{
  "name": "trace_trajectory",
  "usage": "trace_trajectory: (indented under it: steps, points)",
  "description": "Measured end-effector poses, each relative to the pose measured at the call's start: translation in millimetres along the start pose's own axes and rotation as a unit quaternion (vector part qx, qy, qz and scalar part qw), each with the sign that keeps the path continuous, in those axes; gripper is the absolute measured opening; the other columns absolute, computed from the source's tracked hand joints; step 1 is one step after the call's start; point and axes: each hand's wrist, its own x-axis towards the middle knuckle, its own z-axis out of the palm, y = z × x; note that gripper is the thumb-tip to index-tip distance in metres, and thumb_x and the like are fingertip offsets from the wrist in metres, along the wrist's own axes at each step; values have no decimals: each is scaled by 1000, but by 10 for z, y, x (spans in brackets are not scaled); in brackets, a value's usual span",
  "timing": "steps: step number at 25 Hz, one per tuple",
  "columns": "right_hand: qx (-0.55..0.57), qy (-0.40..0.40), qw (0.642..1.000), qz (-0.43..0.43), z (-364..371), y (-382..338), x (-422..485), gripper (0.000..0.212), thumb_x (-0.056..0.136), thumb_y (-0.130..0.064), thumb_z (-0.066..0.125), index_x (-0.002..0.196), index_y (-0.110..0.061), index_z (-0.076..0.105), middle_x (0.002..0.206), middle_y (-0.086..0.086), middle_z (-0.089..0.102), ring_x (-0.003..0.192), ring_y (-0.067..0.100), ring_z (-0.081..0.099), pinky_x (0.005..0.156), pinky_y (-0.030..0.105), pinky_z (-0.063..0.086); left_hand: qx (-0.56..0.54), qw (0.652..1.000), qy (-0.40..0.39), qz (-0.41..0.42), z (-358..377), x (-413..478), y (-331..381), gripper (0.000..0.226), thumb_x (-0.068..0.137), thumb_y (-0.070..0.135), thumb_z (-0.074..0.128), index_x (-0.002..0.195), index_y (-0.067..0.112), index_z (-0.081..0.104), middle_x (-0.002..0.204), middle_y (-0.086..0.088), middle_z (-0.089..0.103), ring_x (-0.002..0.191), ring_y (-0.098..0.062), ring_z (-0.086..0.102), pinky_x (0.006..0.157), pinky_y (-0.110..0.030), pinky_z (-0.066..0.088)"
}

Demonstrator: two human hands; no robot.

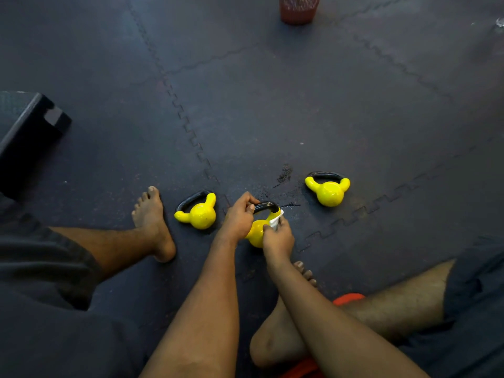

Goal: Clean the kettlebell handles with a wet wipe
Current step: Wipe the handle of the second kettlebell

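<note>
Three small yellow kettlebells with black handles are on the dark rubber floor. The middle kettlebell [256, 233] is between my hands. My left hand [238, 216] grips the left end of its black handle [266, 206]. My right hand [276, 237] pinches a white wet wipe [276, 220] against the handle's right side, where black meets yellow. A second kettlebell [200, 212] lies on its side to the left. The third kettlebell [328, 190] lies to the right, apart from my hands.
My bare left foot [152, 222] rests beside the left kettlebell; my right leg [354, 317] is folded over something orange [347, 298]. A black padded box [30, 132] stands at the left. A red mesh bin [298, 8] stands at the top. Wet marks [285, 173] spot the interlocking floor mats.
</note>
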Motion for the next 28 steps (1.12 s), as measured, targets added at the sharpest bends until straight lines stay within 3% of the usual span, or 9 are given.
trace_trajectory:
  steps: [5,10,14,18,21,23,26,28]
  points:
    - [-16,-65,998,-6,-10,78,48,68,86,-14,63,148,-27,38,132,6,60,118,26,58,98,36,47,-5,1000,3,3,-8,-35,1,18,99,10,43,99,16,59,77,5,50,73,-16,45,73,-33,39]
    - [-8,-10,1000,-2,-54,-4,135,51,85,-15,63,135,-17,56,122,6,67,111,26,62,89,31,47,4,1000,-2,-4,-8,-27,34,16,99,11,43,99,16,59,80,4,53,77,-18,47,73,-33,40]
    - [1,-43,999,7,-36,34,195,44,80,-10,63,123,-16,63,113,9,69,102,27,63,86,37,50,-2,1000,-13,-8,-19,-41,47,17,99,11,44,99,17,60,82,3,54,77,-18,48,72,-32,39]
    - [-24,-50,998,29,-131,29,304,33,80,-9,61,111,-13,70,101,11,71,91,27,64,77,35,50,0,1000,-15,-4,-16,-39,36,17,99,10,44,99,16,60,81,2,52,76,-18,47,70,-32,39]
    - [23,2,1000,-6,-193,-31,325,30,80,-11,60,107,-14,72,94,5,74,86,21,66,76,35,52,7,1000,-21,2,0,-17,47,17,98,10,45,98,16,61,78,3,52,77,-18,48,70,-32,39]
    - [33,-22,999,-22,-212,-27,323,27,79,-12,60,103,-16,72,90,3,73,82,20,65,71,34,51,4,1000,-19,-3,4,-12,51,18,97,9,46,96,17,62,77,5,52,77,-18,48,71,-32,39]
    - [-33,-64,997,5,-282,-5,357,13,75,-19,64,85,-18,71,81,8,71,83,28,67,71,38,53,5,999,-33,-6,15,-11,71,22,96,9,47,89,25,61,78,4,55,80,-18,50,75,-34,42]
    - [-70,-50,996,-14,-361,-86,354,16,79,-20,64,91,-17,74,81,9,70,84,28,64,72,36,51,22,999,-35,0,24,-5,100,24,95,11,48,84,29,60,82,2,59,83,-21,54,81,-37,45]
